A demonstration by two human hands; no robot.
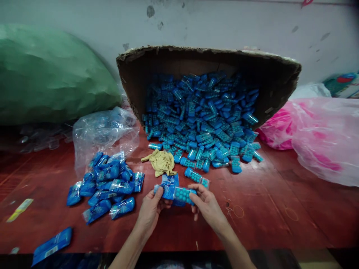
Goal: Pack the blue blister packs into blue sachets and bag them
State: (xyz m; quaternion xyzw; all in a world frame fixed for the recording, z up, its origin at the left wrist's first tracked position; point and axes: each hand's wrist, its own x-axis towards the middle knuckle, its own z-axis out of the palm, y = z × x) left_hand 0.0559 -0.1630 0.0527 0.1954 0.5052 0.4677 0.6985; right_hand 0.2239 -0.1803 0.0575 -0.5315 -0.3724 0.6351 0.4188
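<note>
My left hand (155, 204) pinches a blue printed packet (167, 192) between thumb and fingers. In my right hand (206, 203) is a small clear case (183, 195) filled with turquoise balls, its blue end toward my fingers. The case's clear end meets the packet's edge; whether it is inside the packet I cannot tell. Just beyond my hands lie a crumpled yellow cloth (161, 163) and another ball-filled case (193, 175). A heap of filled blue packets (108, 181) rests to the left of my left hand.
A tipped cardboard box (207, 56) spills many ball-filled cases (204, 119) onto the red table (266, 213). Clear plastic (105, 129) and a big green sack (53, 74) stand left, pink bags (316, 138) right. One blue packet (53, 244) lies at the front left edge.
</note>
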